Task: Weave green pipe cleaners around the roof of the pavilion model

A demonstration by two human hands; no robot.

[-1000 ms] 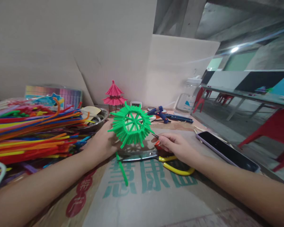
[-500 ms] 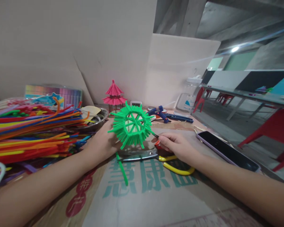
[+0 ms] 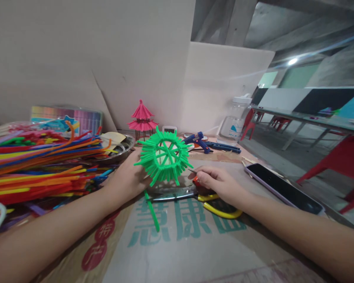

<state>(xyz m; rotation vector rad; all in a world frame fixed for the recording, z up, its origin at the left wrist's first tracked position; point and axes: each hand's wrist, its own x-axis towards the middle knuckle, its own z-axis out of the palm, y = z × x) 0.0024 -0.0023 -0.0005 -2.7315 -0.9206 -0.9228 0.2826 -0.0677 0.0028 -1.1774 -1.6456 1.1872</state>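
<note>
My left hand is closed on a round green pipe-cleaner piece, held from behind and at its left side, so most of its fingers are hidden. Short spokes fan out around a ring with crossed bars in the middle. In my right hand, closed in a pinch, is a thin dark pointed tool that looks like tweezers. Its tip sits just off the piece's lower right spokes. Scissors with yellow handles lie below my right hand, and a loose green pipe cleaner lies by the blade.
Bundles of coloured pipe cleaners cover the left side, with a metal bowl beside them. Behind stand a pink pagoda model, a blue glue gun and a clear bottle. A phone lies at right.
The pointed tool's tip has come away slightly from the spoke at the lower right. That spoke now sits a little higher. My left hand and the green piece have hardly moved.
</note>
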